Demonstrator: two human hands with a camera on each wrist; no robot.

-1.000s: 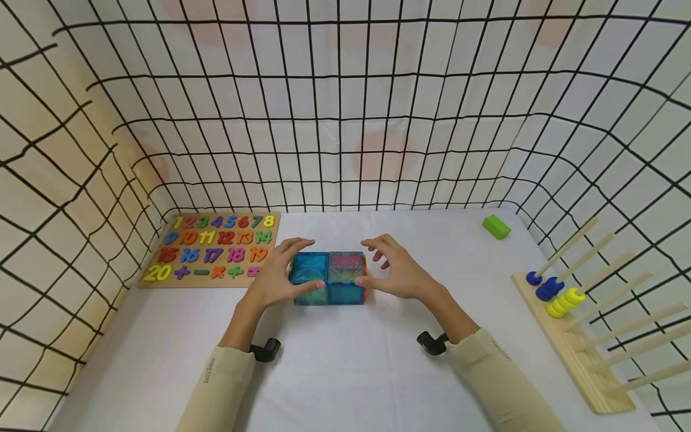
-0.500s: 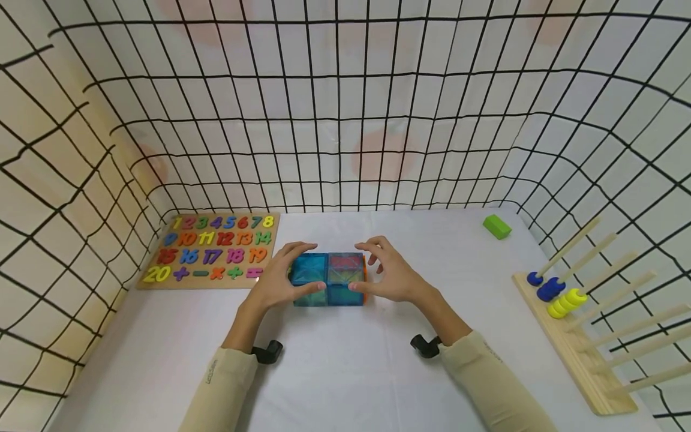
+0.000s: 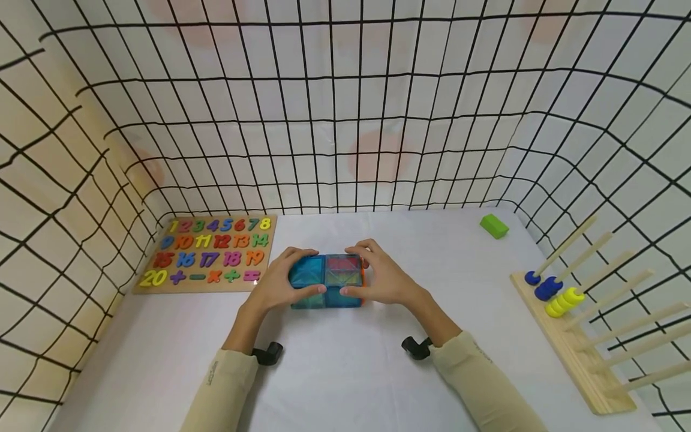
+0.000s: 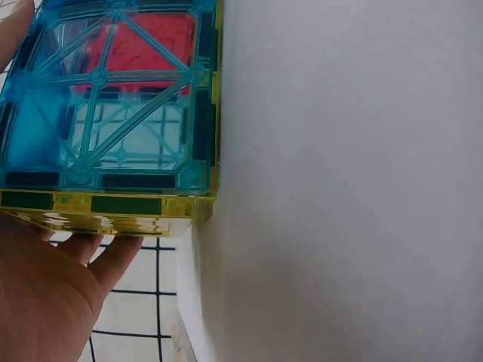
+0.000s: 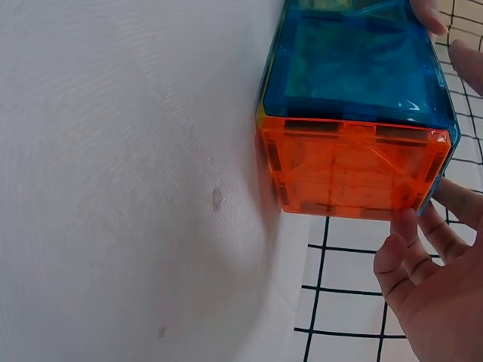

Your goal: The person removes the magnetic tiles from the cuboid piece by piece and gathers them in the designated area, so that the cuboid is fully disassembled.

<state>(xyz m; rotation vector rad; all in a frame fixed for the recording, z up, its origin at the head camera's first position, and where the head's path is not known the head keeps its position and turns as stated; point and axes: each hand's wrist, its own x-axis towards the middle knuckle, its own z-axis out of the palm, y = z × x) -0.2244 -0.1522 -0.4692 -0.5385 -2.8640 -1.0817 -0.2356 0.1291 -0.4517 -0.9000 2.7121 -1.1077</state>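
A box built of see-through magnetic tiles lies on the white cloth in front of me, mostly blue on top. Its yellow end shows in the left wrist view, and its orange end in the right wrist view. My left hand grips the left part, thumb on the near side and fingers at the far side. From the right, my right hand holds it the same way, thumb near and fingers at the far edge. A red tile shows through the blue one.
A wooden number board lies at the back left. Toward the back right is a green block. A wooden peg counter with blue and yellow beads stands at the right. Black wire mesh surrounds the table on three sides.
My right hand has moved left and closed in on the box's right part. The left fingers have drawn closer around the left part. The box stays about where it was.
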